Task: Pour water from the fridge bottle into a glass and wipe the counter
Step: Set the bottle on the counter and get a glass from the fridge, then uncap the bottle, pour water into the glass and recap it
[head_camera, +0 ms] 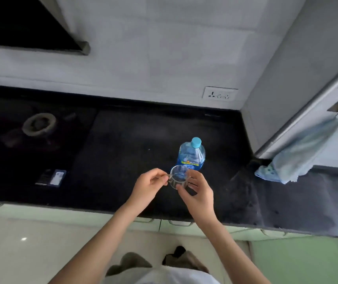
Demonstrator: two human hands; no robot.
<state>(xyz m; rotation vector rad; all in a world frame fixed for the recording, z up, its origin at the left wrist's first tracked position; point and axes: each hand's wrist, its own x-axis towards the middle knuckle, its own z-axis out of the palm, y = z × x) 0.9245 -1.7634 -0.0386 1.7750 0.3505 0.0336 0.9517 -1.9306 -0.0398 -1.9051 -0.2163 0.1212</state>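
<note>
Clear glass cup (178, 178) w/ a side handle sits btwn both hands, over the front part of the black counter (123, 144); can't tell if its base touches the surface or hangs just above; looks empty. Left hand (148, 186) pinches the handle on the cup's left side, fingers curled in; right hand (197, 194) wraps the cup's right side, thumb low on the wall, fingers curved round the far side. Just behind the cup, upright on the counter: blue-tinted water bottle (191, 155), light-blue cap on, blue label w/ yellow band; cup rim overlaps the label in view. Further right, a pale blue cloth (299, 152) hangs from the fridge door handle (307, 103), lower end near the counter corner. Back wall has a white socket plate (219, 93). To the left, a gas burner (39, 124) on the dark hob; a small dark box (51, 178) lies nr the front edge, well apart from the cup. Below the edge: pale green cabinet fronts (295, 261).
</note>
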